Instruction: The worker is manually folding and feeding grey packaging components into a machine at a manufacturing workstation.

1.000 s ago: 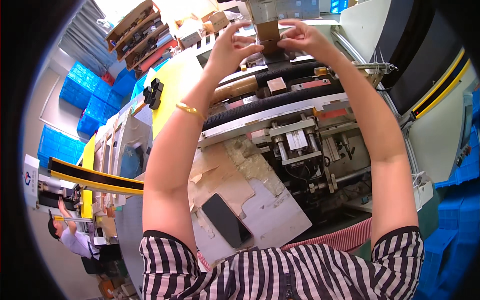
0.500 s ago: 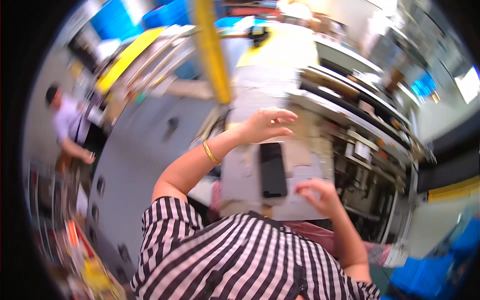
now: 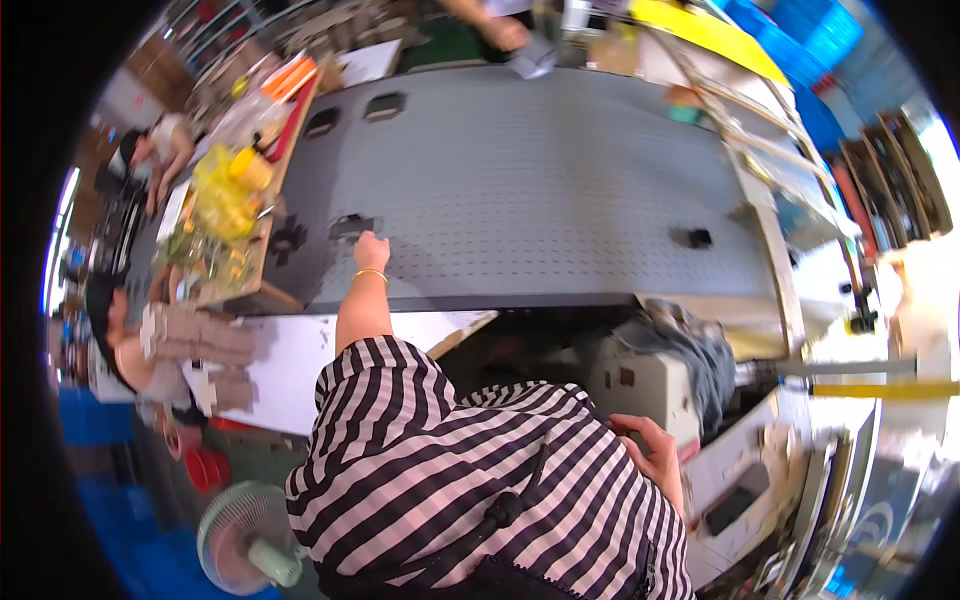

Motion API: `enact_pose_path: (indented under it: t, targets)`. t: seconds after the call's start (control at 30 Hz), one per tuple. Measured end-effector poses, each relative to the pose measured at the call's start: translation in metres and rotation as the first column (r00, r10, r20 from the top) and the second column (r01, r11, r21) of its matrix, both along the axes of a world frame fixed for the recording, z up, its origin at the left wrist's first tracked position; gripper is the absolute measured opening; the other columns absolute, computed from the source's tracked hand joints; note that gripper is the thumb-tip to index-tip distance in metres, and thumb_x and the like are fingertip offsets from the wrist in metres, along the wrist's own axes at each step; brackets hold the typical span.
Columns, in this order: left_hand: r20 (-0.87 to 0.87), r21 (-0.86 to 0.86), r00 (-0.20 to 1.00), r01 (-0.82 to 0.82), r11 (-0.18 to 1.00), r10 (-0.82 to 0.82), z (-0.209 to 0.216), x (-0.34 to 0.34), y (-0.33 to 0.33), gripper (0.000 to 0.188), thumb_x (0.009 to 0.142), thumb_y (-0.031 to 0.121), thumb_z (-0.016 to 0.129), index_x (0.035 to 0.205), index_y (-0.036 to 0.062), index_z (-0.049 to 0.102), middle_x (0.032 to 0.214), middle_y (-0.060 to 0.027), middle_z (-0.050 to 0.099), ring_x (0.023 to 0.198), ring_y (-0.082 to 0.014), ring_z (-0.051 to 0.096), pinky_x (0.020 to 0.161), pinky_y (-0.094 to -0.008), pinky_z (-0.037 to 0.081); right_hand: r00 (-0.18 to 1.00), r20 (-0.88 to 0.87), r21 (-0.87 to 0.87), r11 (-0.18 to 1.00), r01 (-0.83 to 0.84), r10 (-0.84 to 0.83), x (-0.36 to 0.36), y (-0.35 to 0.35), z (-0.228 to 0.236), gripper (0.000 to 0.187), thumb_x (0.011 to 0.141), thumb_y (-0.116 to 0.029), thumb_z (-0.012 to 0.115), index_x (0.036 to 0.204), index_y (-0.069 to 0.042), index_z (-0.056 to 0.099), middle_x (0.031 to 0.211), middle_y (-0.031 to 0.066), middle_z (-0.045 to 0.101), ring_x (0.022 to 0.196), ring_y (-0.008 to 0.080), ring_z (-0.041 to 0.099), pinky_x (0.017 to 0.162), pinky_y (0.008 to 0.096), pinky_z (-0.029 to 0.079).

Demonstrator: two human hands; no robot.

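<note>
My left hand (image 3: 372, 250), with a gold bangle on the wrist, reaches over the near left part of a large grey perforated table (image 3: 540, 170). Its fingers are closed at the edge of a small dark flat piece (image 3: 350, 227), whose exact kind I cannot make out. Another dark piece (image 3: 288, 238) lies just left of it. My right hand (image 3: 655, 452) hangs low by my body, loosely bent with finger and thumb apart, and nothing shows in it. Below it, a black phone-like slab (image 3: 738, 497) lies on a worktop.
More dark pieces (image 3: 385, 106) sit on the grey table, one (image 3: 697, 238) at its right. Across it, another person's hand (image 3: 506, 34) holds a grey sheet. Left stands a wooden table with a yellow bag (image 3: 222, 195); people sit beyond. A fan (image 3: 245, 540) stands lower left.
My view and body have turned left, from the worktop with the black slab to the grey table. My left hand has gone from above the slab to the dark piece.
</note>
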State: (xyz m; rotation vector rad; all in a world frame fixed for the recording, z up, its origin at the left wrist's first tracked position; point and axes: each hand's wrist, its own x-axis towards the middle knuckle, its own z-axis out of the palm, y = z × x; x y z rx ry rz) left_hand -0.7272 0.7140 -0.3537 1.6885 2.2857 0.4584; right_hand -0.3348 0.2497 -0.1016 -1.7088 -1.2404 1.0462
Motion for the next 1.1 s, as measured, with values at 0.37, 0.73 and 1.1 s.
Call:
enact_pose_path:
  t: [0.37,0.73,1.1]
  targets:
    - [-0.309,0.011,0.929,0.217,0.976,-0.203,0.01,-0.048,0.021,0.032,0.08,0.014,0.068,0.112,0.016,0.068,0.117,-0.0148,0.063,0.11,-0.0338,0.058,0.089,-0.0433,0.051,0.85,0.257,-0.037,0.884,-0.466,0.459,-0.032,0.155,0.019,0.033,0.082,-0.008,0.066,0.114,-0.001,0.063,0.105,0.0151,0.067,0.099,0.0332,0.062,0.089,0.0399,0.049]
    - [0.717,0.301,-0.046,0.921,0.249,-0.696,0.183,0.258,-0.096,0.017,0.085,0.017,0.072,0.093,0.0028,0.074,0.083,-0.0038,0.072,0.076,-0.009,0.063,0.071,-0.0261,0.051,0.932,0.363,0.126,0.991,-0.051,0.001,0.001,0.045,0.019,0.032,0.08,-0.004,0.065,0.112,0.0,0.064,0.108,0.0155,0.067,0.101,0.0289,0.064,0.09,0.0365,0.048]
    - [0.117,0.552,-0.943,0.322,-0.769,-0.312,0.311,0.415,-0.412,0.016,0.082,0.019,0.072,0.09,0.0059,0.069,0.085,-0.0075,0.067,0.082,-0.027,0.063,0.073,-0.0374,0.049,0.607,0.491,0.41,0.78,0.472,-0.625,0.011,-0.198,0.04,0.032,0.082,-0.002,0.064,0.114,-0.002,0.064,0.12,0.0127,0.063,0.114,0.0285,0.056,0.099,0.0378,0.042]
